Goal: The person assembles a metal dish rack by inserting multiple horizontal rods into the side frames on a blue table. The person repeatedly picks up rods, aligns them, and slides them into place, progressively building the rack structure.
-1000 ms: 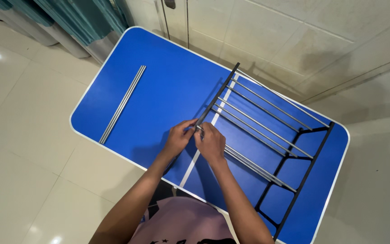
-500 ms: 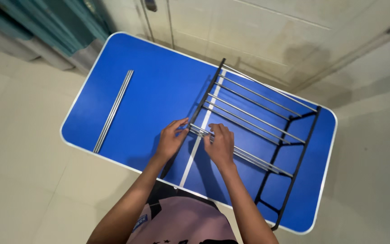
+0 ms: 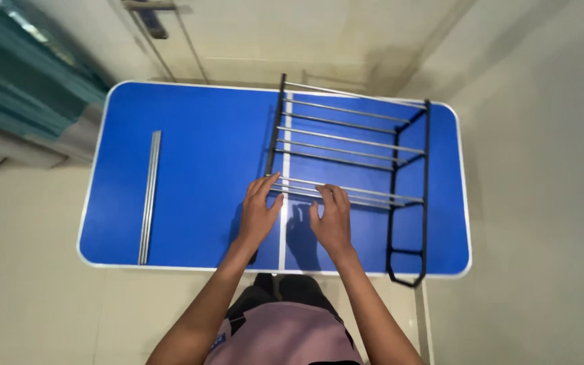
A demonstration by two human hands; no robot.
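Note:
A rack of black side frames (image 3: 426, 169) and several silver cross rods (image 3: 346, 138) lies flat on the right half of a blue table (image 3: 204, 135). My left hand (image 3: 258, 215) pinches the left end of the nearest silver rod (image 3: 373, 195) between thumb and fingers, just below the lower end of the left black bar (image 3: 277, 128). About a hand's width to the right, my right hand (image 3: 332, 220) has its fingers curled over the same near rods.
A loose bundle of silver rods (image 3: 149, 196) lies along the table's left side. The right black frame overhangs the table's front edge (image 3: 407, 276). A door (image 3: 238, 34) stands behind the table, a teal curtain (image 3: 15, 88) at the left, pale tiled floor (image 3: 542, 203) all around.
My hands have moved apart and slid to the nearest rods of the rack. The view has swung round, so the table now lies square across the frame.

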